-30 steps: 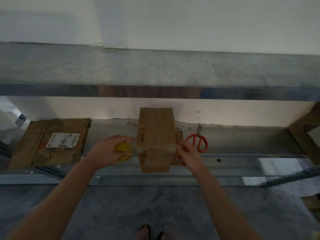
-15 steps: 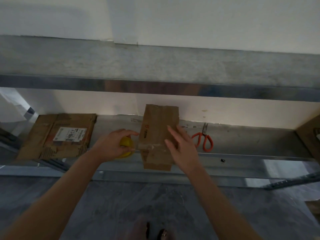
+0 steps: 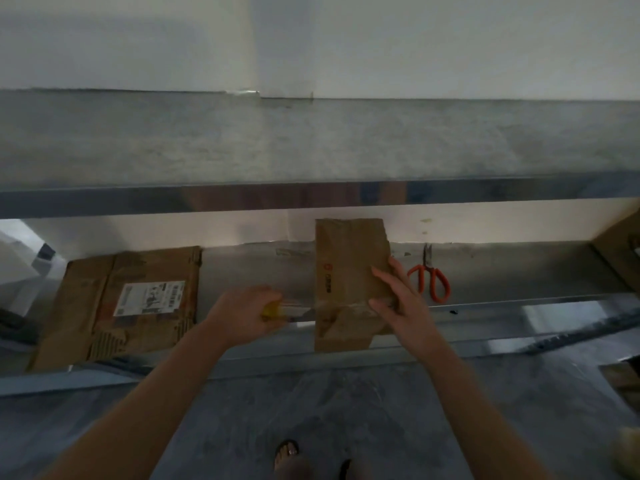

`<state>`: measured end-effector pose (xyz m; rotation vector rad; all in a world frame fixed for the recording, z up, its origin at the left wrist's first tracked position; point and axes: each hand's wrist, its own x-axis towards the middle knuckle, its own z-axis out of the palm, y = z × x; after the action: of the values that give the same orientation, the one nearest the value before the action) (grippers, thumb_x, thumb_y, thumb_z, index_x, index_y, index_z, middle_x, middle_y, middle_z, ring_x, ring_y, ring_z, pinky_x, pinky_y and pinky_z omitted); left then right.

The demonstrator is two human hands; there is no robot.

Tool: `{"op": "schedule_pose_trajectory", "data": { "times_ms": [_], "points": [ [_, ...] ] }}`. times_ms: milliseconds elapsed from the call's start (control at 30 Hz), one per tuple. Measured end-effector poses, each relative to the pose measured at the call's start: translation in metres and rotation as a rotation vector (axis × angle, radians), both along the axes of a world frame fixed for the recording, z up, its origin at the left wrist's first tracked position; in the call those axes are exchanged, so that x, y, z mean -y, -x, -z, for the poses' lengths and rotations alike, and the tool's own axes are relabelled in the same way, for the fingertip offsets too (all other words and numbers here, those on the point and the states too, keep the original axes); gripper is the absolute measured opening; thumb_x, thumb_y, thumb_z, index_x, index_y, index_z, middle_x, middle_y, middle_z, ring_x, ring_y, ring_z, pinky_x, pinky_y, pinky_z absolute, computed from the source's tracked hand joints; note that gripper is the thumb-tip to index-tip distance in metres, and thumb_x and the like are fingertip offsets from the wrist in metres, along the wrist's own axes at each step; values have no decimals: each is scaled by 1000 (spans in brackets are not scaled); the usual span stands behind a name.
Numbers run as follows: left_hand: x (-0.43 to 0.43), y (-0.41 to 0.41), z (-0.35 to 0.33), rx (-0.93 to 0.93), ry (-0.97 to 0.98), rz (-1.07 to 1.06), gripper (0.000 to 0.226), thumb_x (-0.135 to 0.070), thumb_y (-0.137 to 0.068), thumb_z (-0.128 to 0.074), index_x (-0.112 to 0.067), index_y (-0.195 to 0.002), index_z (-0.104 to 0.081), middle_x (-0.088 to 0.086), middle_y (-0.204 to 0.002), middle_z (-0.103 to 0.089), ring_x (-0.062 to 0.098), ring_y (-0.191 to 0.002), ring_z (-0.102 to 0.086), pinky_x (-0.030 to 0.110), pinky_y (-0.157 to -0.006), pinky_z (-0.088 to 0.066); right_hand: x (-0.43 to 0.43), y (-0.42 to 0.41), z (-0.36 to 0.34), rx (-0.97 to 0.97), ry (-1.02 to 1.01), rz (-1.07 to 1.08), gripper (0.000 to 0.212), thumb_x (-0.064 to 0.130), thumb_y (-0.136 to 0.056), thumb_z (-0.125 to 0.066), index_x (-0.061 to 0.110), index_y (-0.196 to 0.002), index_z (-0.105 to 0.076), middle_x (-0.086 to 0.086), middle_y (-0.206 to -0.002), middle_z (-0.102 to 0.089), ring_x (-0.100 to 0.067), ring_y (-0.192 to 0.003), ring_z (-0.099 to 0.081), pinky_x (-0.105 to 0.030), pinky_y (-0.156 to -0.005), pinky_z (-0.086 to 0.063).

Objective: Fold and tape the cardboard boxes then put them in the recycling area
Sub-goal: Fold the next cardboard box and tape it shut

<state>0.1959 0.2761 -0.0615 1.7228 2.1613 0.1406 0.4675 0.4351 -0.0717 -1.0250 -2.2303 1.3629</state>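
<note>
Left hand point(image 3: 242, 313) grips the tape roll point(image 3: 272, 310), a strip stretched to the folded box point(image 3: 346, 265) on the shelf point(image 3: 249, 268); right hand point(image 3: 398, 299) presses it flat, fingers straight. Taping looks midway; recycling remains.

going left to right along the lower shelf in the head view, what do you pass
flattened box with a label → left hand gripping a yellow tape roll → folded box → right hand pressing on its right side → orange scissors
</note>
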Motion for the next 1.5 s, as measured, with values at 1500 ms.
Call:
{"op": "schedule_pose_trajectory", "data": {
  "times_ms": [1500],
  "points": [
    [-7, -10, -27, 583, -228, -418, 10, -9, -88, -66, -19, -86, -69, -4, -84, -68, 11, -77, -64, 12, -68, -46, -111, -71, 74, 740, -486, 60, 53, 36, -103, -31, 21, -154, -23, -5, -161, -23, -27, -150, -15, -44, -121, -18]
  ]
}}
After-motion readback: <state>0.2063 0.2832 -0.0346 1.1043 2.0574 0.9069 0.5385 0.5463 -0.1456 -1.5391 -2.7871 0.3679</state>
